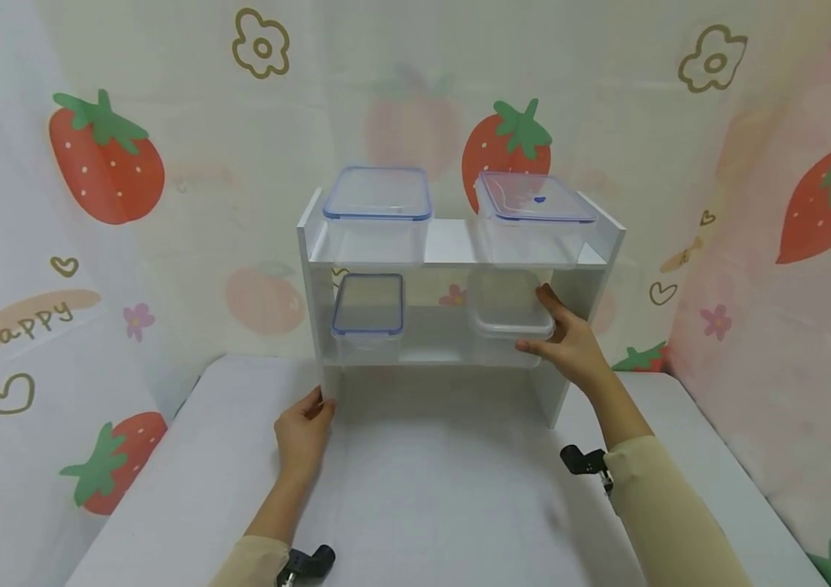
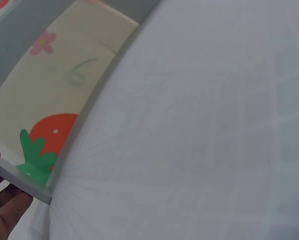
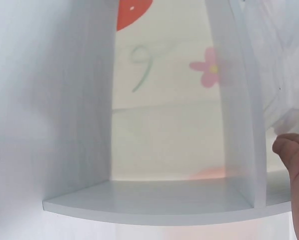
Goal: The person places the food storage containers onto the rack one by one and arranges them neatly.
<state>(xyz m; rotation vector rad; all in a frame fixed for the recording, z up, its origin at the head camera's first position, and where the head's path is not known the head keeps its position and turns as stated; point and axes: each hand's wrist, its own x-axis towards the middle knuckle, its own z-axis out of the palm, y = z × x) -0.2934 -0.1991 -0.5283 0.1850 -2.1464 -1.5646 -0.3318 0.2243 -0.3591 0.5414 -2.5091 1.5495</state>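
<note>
A white two-tier shelf (image 1: 452,244) stands on the table. My left hand (image 1: 303,432) grips the foot of its left side panel; the left wrist view shows the thumb on one face of the panel (image 2: 20,182) and fingers on the other. On the lower tier at the right sits a clear plastic food container (image 1: 510,303) with a pale, whitish lid. My right hand (image 1: 575,346) holds this container by its right side, thumb at the front and fingers toward the back corner. In the right wrist view the fingertips (image 3: 284,145) meet the clear plastic.
A smaller container with a blue-edged lid (image 1: 369,306) occupies the lower tier's left. Two larger blue-edged containers, one left (image 1: 377,200) and one right (image 1: 536,200), stand on the top tier. Strawberry-print curtains (image 1: 239,163) surround the white-covered table (image 1: 444,497).
</note>
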